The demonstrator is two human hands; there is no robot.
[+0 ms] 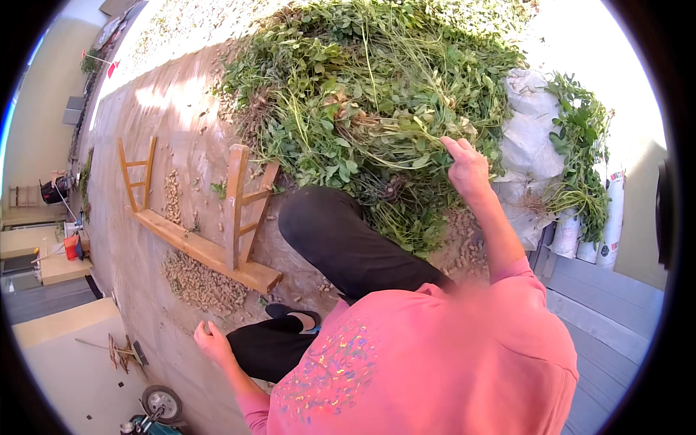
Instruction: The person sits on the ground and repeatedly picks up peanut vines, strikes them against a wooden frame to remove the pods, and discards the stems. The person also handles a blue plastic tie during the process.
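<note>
A large heap of uprooted peanut plants [380, 92], with leafy green stems and dirty roots, lies before me. My right hand [468, 169] is at the heap's right side, its fingers closed around a thin green peanut stem [427, 131]. Pods and roots [353, 117] show in the middle of the heap. My left hand [212, 341] hangs low on the left, beside my knee, with its fingers slightly bent and apart. I see nothing in it. Nearest to that hand is a pile of loose peanuts [204, 285] on the ground.
A wooden bench [206, 247] lies tipped over, its legs sticking out. White sacks [530, 125] stand right of the heap, with more peanut plants [582, 141] on them. White rolls [613, 217] stand beyond. A broom [138, 352] and a motorcycle wheel [161, 402] are at lower left.
</note>
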